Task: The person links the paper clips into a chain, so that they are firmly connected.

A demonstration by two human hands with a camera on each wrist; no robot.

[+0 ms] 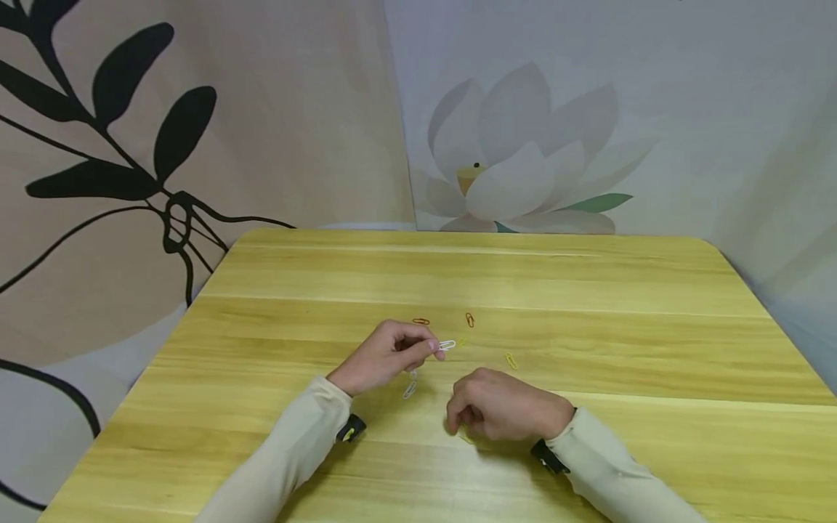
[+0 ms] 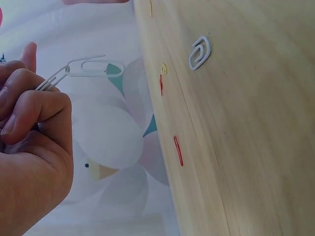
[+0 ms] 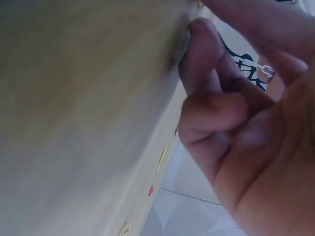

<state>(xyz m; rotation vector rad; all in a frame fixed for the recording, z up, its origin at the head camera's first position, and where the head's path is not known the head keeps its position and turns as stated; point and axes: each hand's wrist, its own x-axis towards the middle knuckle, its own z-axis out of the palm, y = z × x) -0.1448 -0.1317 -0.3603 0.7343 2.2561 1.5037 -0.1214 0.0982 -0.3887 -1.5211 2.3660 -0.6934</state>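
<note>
My left hand (image 1: 392, 352) pinches a white paper clip (image 2: 47, 83) between curled fingers, raised over the table. Linked to it, a second white paper clip (image 2: 96, 69) sticks out past the fingertips. Below this hand another white paper clip (image 2: 200, 52) lies on the table. My right hand (image 1: 500, 403) is low at the tabletop with bent fingers. Beside its fingertips is a yellow paper clip (image 1: 466, 437), partly hidden by the hand. Whether the fingers grip that clip cannot be made out; in the right wrist view only a yellow speck shows at the tips.
Farther back on the wooden table (image 1: 588, 283) lie a red paper clip (image 1: 421, 321) and another red paper clip (image 1: 469, 319). A yellow paper clip (image 1: 461, 342) is beyond the left fingertips; one more yellow paper clip (image 1: 511, 361) lies behind the right hand. A printed curtain (image 1: 314, 109) hangs behind.
</note>
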